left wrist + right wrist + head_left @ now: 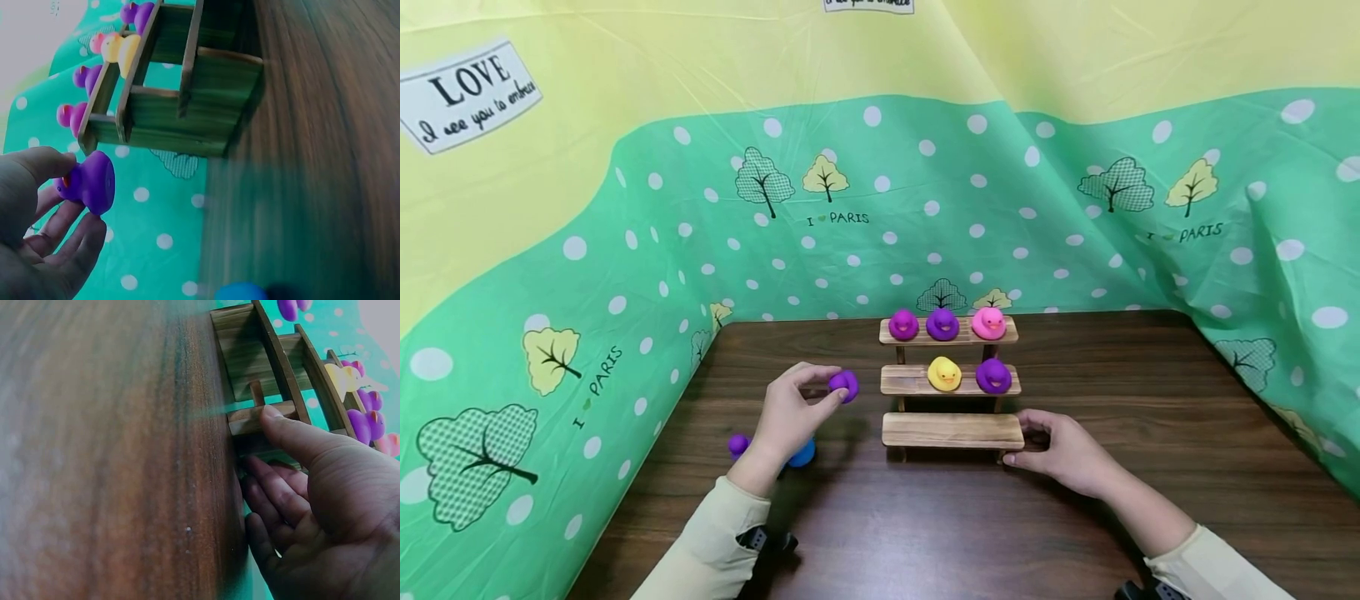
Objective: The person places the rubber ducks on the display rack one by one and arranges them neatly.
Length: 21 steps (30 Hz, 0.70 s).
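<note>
My left hand (pixel 792 410) pinches a small purple rubber duck (pixel 846 386) between thumb and fingers, in the air left of a three-tier wooden display stand (pixel 951 431). In the left wrist view the duck's flat base (pixel 107 182) faces away from the palm. My right hand (pixel 1070 454) grips the right end of the lowest tier, thumb on the front leg and fingers curled behind. On the top tier sit a magenta duck (pixel 903 325), a purple duck (pixel 942 325) and a pink duck (pixel 988 323). The middle tier bears a yellow duck (pixel 944 374) and another purple duck (pixel 994 376).
Left on the dark wooden table (pixel 955 525), a purple toy (pixel 739 445) and a blue toy (pixel 803 454) lie partly behind my left wrist. A green and yellow printed cloth (pixel 850 250) stands around the table's back and sides.
</note>
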{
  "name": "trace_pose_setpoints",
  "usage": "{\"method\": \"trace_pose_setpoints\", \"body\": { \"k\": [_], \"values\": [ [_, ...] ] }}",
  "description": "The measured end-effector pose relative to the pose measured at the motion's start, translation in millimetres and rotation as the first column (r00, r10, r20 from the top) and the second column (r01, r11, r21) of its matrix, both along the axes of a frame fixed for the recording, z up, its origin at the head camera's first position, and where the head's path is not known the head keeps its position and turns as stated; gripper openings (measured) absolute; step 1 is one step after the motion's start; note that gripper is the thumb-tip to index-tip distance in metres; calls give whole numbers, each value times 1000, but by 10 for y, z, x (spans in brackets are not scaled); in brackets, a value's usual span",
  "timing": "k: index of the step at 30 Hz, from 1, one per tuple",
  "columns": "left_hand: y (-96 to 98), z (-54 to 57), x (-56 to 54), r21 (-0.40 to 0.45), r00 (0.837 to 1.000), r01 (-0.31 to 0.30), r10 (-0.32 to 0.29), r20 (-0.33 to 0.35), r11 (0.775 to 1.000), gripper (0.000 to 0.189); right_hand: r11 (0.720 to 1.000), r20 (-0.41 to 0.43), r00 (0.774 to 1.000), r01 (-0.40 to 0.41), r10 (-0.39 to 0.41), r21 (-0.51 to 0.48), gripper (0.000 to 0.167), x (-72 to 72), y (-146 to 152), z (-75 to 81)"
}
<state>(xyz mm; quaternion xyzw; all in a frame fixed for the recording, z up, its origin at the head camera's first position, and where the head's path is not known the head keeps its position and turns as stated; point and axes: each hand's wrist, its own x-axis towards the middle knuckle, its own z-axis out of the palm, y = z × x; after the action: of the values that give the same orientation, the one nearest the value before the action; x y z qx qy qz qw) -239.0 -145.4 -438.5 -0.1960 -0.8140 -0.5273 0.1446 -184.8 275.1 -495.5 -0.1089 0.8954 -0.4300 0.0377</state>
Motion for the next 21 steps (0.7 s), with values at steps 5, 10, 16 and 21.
{"method": "trace_pose_setpoints", "body": {
  "k": [5, 10, 16, 21],
  "values": [
    [106, 49, -4, 28, 1000, 3, -3, -5, 1000, 27, 1000, -4, 1000, -1, 1, 2, 55, 1, -2, -3],
    [201, 83, -12, 45, 1000, 14, -14, -15, 999, 27, 1000, -5, 1000, 1, -1, 0, 56, 1, -3, -5],
    [320, 126, -15, 69, 999, 33, -31, -23, 997, 26, 1000, -4, 1000, -2, 2, 14, 58, -1, -3, 2],
    [428, 125, -27, 116, 999, 44, -42, -24, 992, 27, 1000, -4, 1000, 0, 0, 11, 58, 5, -12, 20]
  ]
}}
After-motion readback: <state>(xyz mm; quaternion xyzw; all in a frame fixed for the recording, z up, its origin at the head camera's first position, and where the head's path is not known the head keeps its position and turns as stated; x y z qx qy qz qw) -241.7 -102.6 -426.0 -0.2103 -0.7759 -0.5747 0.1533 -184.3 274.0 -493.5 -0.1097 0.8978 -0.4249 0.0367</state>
